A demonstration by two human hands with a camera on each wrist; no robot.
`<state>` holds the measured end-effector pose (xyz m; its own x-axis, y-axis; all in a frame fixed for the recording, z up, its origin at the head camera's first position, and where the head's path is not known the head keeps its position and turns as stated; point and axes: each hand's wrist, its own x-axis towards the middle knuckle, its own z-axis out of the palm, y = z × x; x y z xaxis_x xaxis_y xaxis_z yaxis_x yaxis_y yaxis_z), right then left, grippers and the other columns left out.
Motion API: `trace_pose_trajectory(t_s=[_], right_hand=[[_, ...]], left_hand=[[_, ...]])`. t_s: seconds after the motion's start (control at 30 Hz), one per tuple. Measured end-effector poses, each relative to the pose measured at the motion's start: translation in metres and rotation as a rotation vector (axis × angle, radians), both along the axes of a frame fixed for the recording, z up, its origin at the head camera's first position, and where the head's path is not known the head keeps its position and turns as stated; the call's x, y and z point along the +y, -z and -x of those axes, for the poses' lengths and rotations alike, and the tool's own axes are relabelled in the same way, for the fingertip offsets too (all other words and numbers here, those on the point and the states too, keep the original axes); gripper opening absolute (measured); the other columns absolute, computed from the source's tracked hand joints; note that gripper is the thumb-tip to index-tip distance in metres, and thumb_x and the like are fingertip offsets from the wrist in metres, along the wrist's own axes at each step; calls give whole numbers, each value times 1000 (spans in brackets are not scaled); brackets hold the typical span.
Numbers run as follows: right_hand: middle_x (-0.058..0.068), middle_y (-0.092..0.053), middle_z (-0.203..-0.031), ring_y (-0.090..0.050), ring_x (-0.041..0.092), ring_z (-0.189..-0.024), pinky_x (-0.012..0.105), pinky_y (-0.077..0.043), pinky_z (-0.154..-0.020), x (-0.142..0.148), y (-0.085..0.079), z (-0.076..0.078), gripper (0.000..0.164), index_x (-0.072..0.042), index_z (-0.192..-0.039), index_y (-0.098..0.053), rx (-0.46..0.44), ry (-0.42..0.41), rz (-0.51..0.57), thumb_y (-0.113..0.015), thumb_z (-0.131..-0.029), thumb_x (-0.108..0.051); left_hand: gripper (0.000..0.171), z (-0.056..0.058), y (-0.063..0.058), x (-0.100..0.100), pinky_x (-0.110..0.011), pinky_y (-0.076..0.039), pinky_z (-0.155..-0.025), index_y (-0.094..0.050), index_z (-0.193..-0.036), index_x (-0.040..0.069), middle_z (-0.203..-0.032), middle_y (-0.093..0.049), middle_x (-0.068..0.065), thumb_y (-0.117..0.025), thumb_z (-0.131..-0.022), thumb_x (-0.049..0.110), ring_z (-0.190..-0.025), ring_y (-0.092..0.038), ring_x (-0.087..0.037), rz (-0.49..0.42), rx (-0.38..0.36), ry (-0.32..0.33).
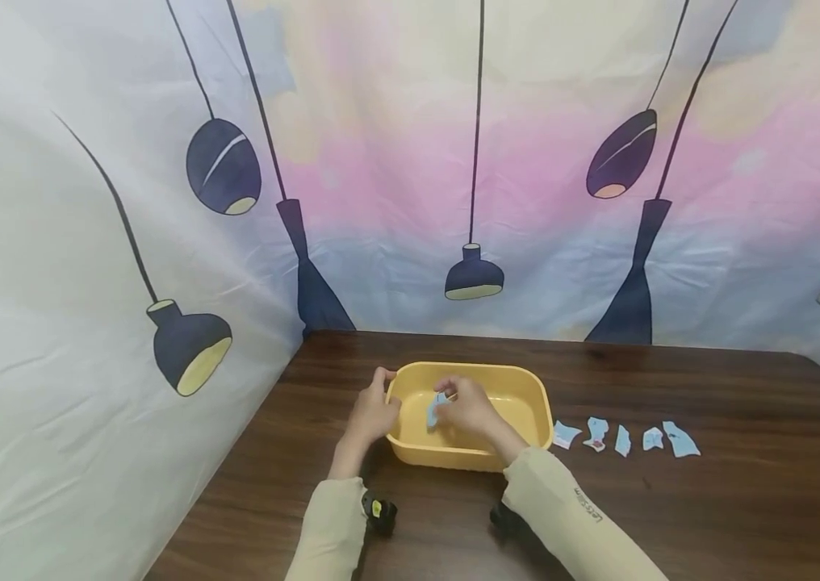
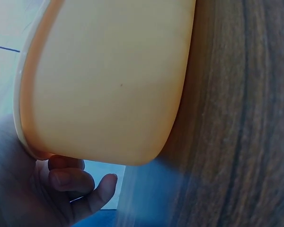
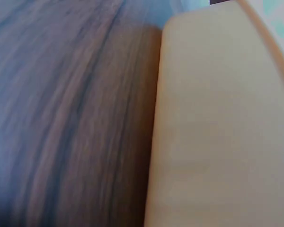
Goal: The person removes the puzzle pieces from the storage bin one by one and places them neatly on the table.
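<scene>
A yellow plastic basin (image 1: pixel 519 387) stands on the brown table. At its left end my left hand (image 1: pixel 371 411) grips the rim, thumb over the edge; in the left wrist view curled fingers (image 2: pixel 71 182) lie against the basin's outside under the rim. My right hand (image 1: pixel 470 406) reaches down into the basin and pinches a light blue torn paper piece (image 1: pixel 433 411) between thumb and fingers. Only the basin's outer wall (image 3: pixel 217 123) shows in the right wrist view, with the right hand out of sight there.
Several torn light blue paper pieces (image 1: pixel 623 440) lie in a row on the wooden table (image 1: pixel 759 484), right of the basin. Behind the table hangs a cloth (image 1: pixel 395 274) printed with dark lamps. A pale cloth wall (image 1: pixel 76 403) borders the left side.
</scene>
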<state>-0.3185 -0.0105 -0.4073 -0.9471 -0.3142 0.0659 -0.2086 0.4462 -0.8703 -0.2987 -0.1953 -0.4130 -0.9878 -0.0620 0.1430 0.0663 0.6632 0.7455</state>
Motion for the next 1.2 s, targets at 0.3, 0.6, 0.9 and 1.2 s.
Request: trace_pose_trajectory(t_s=[0.3,0.6,0.9,1.2], right_hand=[[20,-62,-122,-59,37,-114,44,-52,-89,51,-16,-9,31,-2,-119,-62,47,50,8,-64,-91,-13],[30,-66,-114,-72,27,-91,38,-58,-82,124,-30,-16,45,9,-129,-50,-6,136,125,-64,-92,-12],[27,-69,-103,-69,5,-73,27,-59,-74,213,-23,-26,47,17,-126,-43,-13,301,64,-62,-93,-10],[4,-69,-96,-65,-1,-74,22,-56,-72,286,-18,-33,53,18,-130,-39,-49,364,2,-59,-96,-17]], left_hand=[[45,2,-1,-2,-27,-46,-55,-46,-134,9,-75,-64,-10,-49,-89,9,-59,-58,-16,6,-24,-1],[47,5,0,-1,-25,-44,-52,-44,-137,9,-64,-51,-4,-48,-91,10,-55,-54,-15,-1,-47,12],[47,4,0,-3,-25,-46,-53,-44,-137,7,-75,-64,-12,-48,-90,9,-56,-57,-14,-7,-43,20],[46,5,-1,-3,-25,-46,-53,-43,-136,6,-77,-67,-14,-48,-90,8,-58,-59,-15,6,-51,23]])
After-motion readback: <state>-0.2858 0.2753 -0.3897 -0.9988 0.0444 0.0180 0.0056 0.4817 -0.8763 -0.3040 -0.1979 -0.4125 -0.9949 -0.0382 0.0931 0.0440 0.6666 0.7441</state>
